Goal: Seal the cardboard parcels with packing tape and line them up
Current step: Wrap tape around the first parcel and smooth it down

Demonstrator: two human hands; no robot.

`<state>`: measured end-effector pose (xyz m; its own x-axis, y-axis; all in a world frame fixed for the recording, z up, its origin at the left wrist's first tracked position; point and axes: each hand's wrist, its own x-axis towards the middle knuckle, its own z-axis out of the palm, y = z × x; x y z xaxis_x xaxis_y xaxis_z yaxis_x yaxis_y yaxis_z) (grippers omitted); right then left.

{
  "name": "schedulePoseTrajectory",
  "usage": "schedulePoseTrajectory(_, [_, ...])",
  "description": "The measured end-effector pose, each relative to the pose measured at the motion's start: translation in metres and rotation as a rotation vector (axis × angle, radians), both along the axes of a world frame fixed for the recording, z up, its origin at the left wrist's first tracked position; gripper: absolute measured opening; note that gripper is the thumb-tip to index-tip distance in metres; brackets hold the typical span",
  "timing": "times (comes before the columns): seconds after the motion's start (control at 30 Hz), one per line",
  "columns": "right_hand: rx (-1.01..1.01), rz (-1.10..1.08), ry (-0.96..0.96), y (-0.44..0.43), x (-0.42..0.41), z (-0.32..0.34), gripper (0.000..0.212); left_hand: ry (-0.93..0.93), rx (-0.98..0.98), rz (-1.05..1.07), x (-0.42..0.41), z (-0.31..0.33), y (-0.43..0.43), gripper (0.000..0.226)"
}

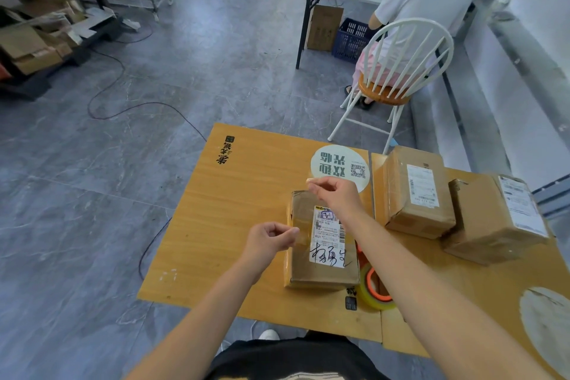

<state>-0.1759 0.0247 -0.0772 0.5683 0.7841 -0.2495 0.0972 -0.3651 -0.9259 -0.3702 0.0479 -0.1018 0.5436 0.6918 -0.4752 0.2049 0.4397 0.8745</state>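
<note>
Head view: strip (303,210) held over parcel (320,271), not yet laid.
Left hand (271,239) and right hand (336,194) each pinch one end, apparently keeping it taut for flat laying. Roll (374,290) lies beside the parcel on table (216,225); second parcel (416,191) and third parcel (490,222) stand rightward.

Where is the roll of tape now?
The tape roll lies on the table in the head view, right of the handled parcel, partly under the right forearm.

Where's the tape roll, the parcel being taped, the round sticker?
tape roll (365,288): head view, yellowish outer rim.
parcel being taped (300,268): head view, bare cardboard top.
round sticker (333,163): head view, printed face.
</note>
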Motion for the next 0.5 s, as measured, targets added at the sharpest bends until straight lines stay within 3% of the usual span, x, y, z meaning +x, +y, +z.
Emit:
schedulePoseTrajectory(0.2, [-0.08,0.047,-0.036,0.025,0.0,-0.021,0.021,0.02,-0.047,0.112,0.005,-0.02,-0.001,0.016])
schedulePoseTrajectory(0.5, [-0.086,0.034,0.109,0.046,0.009,-0.037,0.02,0.056,-0.1,0.22,0.018,-0.039,0.001,0.017])
